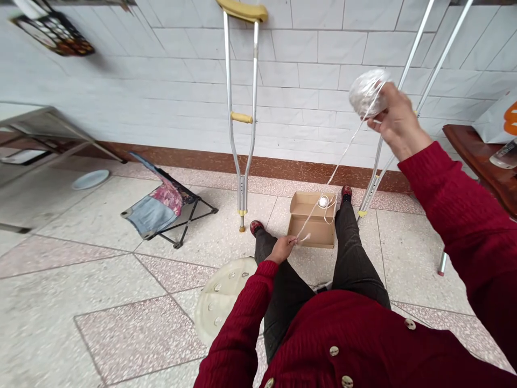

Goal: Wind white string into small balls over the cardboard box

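Note:
My right hand is raised high at the right and grips a white ball of yarn. A white strand runs from the ball down to my left hand, which pinches it above my left knee. Beyond that hand a small open cardboard box sits on the floor between my feet. Inside it lies a small white yarn ball with loose loops of strand around it. Both my sleeves are dark red.
A crutch leans on the tiled wall straight ahead, and another metal frame leans at the right. A folded camp stool lies left of the crutch. A round pale stool stands by my left leg. A wooden table is at the right.

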`<control>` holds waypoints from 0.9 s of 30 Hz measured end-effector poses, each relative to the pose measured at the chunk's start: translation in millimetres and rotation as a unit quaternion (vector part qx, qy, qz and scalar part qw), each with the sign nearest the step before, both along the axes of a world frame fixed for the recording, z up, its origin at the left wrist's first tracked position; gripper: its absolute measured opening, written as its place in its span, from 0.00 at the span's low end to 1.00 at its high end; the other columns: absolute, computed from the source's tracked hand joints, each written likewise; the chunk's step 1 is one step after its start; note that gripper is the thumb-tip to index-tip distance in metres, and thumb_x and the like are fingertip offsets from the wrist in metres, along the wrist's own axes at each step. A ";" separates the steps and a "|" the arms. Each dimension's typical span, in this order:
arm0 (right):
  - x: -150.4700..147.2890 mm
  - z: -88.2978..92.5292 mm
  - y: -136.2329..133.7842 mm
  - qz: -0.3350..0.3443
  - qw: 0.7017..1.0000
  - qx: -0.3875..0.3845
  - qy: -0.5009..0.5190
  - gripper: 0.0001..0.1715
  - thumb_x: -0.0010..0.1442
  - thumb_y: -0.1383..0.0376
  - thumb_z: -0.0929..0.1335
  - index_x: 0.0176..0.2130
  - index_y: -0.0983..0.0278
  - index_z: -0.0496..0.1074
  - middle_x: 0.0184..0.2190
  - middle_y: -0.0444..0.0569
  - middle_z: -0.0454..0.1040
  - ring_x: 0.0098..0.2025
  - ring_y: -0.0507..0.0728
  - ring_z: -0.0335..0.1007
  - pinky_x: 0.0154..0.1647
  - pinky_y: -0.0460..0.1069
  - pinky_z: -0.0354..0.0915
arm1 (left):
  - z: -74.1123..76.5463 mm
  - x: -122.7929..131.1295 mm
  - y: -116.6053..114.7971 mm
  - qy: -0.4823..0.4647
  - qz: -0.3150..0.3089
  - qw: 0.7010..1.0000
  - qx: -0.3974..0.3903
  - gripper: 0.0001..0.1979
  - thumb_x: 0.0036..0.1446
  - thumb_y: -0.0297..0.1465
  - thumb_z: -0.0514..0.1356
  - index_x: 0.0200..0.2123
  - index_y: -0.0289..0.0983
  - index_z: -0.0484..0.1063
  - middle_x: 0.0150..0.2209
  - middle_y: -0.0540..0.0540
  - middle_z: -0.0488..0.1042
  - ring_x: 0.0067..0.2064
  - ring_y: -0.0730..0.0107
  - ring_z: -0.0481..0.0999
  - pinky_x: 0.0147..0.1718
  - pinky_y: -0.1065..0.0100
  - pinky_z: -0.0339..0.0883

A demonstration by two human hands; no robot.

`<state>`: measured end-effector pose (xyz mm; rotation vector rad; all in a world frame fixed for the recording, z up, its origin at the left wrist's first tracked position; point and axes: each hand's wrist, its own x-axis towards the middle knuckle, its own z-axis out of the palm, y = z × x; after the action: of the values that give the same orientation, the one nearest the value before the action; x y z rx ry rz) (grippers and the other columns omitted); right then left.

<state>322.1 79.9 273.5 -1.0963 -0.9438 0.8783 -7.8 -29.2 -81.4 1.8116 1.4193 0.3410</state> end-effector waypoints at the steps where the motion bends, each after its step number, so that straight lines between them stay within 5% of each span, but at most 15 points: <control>1: 5.1 13.1 -0.8 -0.009 1.000 0.017 0.006 0.16 0.60 0.57 0.67 0.45 0.61 0.63 0.39 0.48 0.73 0.30 0.50 0.72 0.24 0.45 0.61 | -0.1 -2.6 2.4 0.007 0.004 1.000 -0.003 0.13 0.57 0.35 0.54 0.30 0.35 0.77 0.28 0.48 0.76 0.35 0.66 0.73 0.38 0.69 0.64; 6: 11.1 41.8 -8.8 0.000 0.998 0.062 -0.027 0.14 0.62 0.57 0.61 0.47 0.58 0.63 0.44 0.49 0.74 0.33 0.52 0.73 0.26 0.48 0.61 | 2.5 -12.6 13.8 0.060 0.044 0.997 -0.015 0.07 0.51 0.33 0.61 0.29 0.37 0.77 0.28 0.45 0.77 0.38 0.60 0.76 0.40 0.66 0.65; 13: -22.8 1.6 -13.3 0.055 0.992 0.061 -0.094 0.25 0.60 0.54 0.67 0.51 0.59 0.57 0.44 0.51 0.72 0.31 0.51 0.71 0.24 0.45 0.64 | 34.5 -37.9 45.5 0.095 0.129 0.986 0.038 0.19 0.52 0.23 0.58 0.48 0.32 0.75 0.48 0.33 0.77 0.52 0.47 0.75 0.54 0.53 0.61; 18: -46.3 -42.0 -2.9 0.101 0.972 0.118 -0.174 0.27 0.58 0.53 0.69 0.52 0.57 0.56 0.45 0.49 0.69 0.39 0.55 0.71 0.27 0.46 0.67 | 103.9 -4.6 62.0 -0.012 0.130 0.984 0.124 0.17 0.62 0.32 0.54 0.51 0.36 0.74 0.54 0.39 0.75 0.56 0.57 0.73 0.57 0.61 0.62; 21: -65.3 -63.3 -3.4 0.088 0.961 0.139 -0.222 0.29 0.56 0.57 0.70 0.52 0.57 0.55 0.46 0.48 0.67 0.41 0.56 0.68 0.29 0.48 0.69 | 160.8 44.8 60.3 -0.312 0.084 0.925 0.199 0.17 0.60 0.38 0.59 0.50 0.37 0.74 0.53 0.40 0.76 0.56 0.57 0.73 0.57 0.60 0.63; 23: -76.8 -72.4 -5.6 0.074 0.950 0.157 -0.258 0.31 0.54 0.58 0.70 0.53 0.57 0.55 0.46 0.48 0.65 0.44 0.57 0.67 0.33 0.51 0.70 | 193.5 76.9 55.1 -0.410 0.042 0.893 0.181 0.21 0.58 0.38 0.62 0.54 0.38 0.71 0.51 0.40 0.77 0.53 0.59 0.74 0.54 0.61 0.65; 27: -84.7 -79.0 -3.3 0.051 0.923 0.178 -0.339 0.33 0.53 0.59 0.70 0.54 0.57 0.55 0.49 0.50 0.63 0.48 0.59 0.62 0.40 0.54 0.70 | 224.9 116.2 32.7 -0.458 -0.002 0.874 0.164 0.14 0.59 0.37 0.62 0.44 0.36 0.76 0.43 0.42 0.80 0.46 0.63 0.77 0.51 0.62 0.67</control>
<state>237.4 76.6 194.5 -1.0474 -1.6746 0.3655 108.4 3.5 143.5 1.5310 0.6931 1.3032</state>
